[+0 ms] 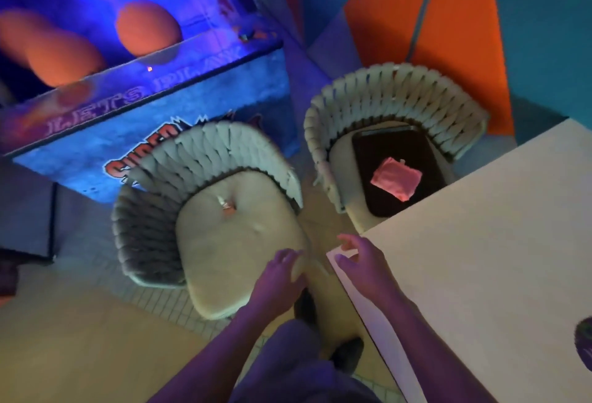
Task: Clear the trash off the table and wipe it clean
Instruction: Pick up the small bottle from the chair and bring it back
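The pale table (480, 274) fills the right side, its corner near the middle. My right hand (362, 265) hovers over that corner with fingers loosely spread, holding nothing. My left hand (282, 277) rests its relaxed fingers on the front edge of the near chair's cushion (237, 249). A small scrap of trash (226, 205) lies on that cushion. On the far chair (394, 105) sits a dark tray (403, 149) with a folded pink cloth (396, 178) on it.
A blue-lit arcade cabinet (153, 108) with orange balls stands behind the chairs at left. A dark round object (584, 345) shows at the table's right edge. My legs and shoes (346, 354) stand on the tiled floor between chair and table.
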Motion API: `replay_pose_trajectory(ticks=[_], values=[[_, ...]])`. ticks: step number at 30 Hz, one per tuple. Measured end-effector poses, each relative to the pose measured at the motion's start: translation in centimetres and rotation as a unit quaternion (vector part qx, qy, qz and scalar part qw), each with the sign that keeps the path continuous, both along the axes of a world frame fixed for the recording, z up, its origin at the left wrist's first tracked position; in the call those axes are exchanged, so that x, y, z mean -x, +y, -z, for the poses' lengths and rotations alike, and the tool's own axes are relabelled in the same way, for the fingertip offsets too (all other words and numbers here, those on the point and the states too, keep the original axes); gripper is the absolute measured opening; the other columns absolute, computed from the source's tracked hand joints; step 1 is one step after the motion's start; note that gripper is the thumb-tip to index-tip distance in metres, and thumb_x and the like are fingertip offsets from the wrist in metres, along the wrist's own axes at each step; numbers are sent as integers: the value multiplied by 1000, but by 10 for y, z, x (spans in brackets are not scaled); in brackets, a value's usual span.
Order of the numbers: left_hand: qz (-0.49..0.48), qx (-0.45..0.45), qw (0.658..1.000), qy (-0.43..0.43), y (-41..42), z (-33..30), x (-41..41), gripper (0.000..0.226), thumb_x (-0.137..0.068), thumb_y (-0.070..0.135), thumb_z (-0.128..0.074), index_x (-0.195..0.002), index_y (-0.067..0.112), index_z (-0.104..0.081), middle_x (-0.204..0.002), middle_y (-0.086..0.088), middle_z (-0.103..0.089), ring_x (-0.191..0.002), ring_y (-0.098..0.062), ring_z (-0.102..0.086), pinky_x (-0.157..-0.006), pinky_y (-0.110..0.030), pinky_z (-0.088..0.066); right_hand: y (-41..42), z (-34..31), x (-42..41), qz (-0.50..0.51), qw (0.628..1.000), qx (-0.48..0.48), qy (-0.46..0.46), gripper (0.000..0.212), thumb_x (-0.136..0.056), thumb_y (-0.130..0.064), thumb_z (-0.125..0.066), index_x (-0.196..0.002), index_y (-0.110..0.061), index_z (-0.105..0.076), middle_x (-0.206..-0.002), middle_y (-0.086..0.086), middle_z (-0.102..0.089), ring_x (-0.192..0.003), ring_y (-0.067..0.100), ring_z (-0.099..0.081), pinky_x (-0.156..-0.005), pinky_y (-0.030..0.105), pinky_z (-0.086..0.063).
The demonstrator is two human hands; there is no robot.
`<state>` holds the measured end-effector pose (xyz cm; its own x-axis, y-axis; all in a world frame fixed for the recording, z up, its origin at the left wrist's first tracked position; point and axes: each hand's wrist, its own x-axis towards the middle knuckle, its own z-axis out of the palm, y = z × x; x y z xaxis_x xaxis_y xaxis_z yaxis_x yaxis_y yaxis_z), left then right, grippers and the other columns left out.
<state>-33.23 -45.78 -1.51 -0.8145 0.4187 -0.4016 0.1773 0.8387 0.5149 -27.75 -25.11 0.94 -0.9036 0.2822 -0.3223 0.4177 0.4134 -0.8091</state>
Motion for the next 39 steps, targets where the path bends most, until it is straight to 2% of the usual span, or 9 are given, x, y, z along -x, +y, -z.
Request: replay_pose_trajectory(ticks=[3, 10, 18, 29, 34, 39], values=[[-44, 13, 999, -5, -28, 1, 6, 56, -96, 34, -62, -149, 34, -44, -152, 5, -40, -128, -17, -52, -104, -33, -47, -19, 4, 19, -53, 998, -12, -22, 44, -90, -23, -68, -133, -26, -57, -111, -8, -58, -96, 11, -62, -72, 18, -46], [-120, 25, 992, -32, -72, 20, 31, 55, -94, 37, -62, -147, 35, -45, -150, 5, -41, -127, -19, -54, -103, -37, -49, -66, 20, 71, -157, 983, -69, -68, 45, -89, -25, -67, -134, -27, -57, -118, -4, -62, -104, 14, -61, -85, 30, -51], [-167, 28, 983, -73, -119, 46, 82, 56, -94, 37, -61, -147, 34, -45, -150, 3, -43, -129, -22, -53, -104, -40, -48, -127, 41, 143, -212, 966, -80, -124, 44, -90, -27, -64, -133, -27, -57, -118, -2, -62, -100, 15, -60, -81, 30, -51], [-211, 39, 969, -119, -181, 79, 168, 55, -95, 37, -58, -147, 32, -45, -148, -1, -48, -128, -24, -53, -103, -42, -48, -199, 82, 229, -183, 961, -46, -204, 47, -92, -23, -66, -137, -23, -54, -124, 3, -62, -107, 15, -60, -85, 29, -51], [-224, 43, 967, -115, -192, 94, 216, 55, -95, 36, -57, -148, 31, -44, -149, -3, -46, -128, -26, -54, -105, -44, -47, -212, 105, 272, -168, 963, -39, -207, 52, -93, -18, -67, -142, -21, -49, -134, 6, -59, -118, 18, -58, -87, 24, -43], [-236, 47, 963, -124, -192, 118, 252, 57, -96, 34, -58, -150, 27, -43, -150, -6, -44, -129, -29, -54, -107, -42, -44, -214, 134, 309, -168, 963, -31, -208, 57, -95, -21, -65, -147, -26, -42, -136, 6, -56, -117, 18, -58, -83, 24, -44]])
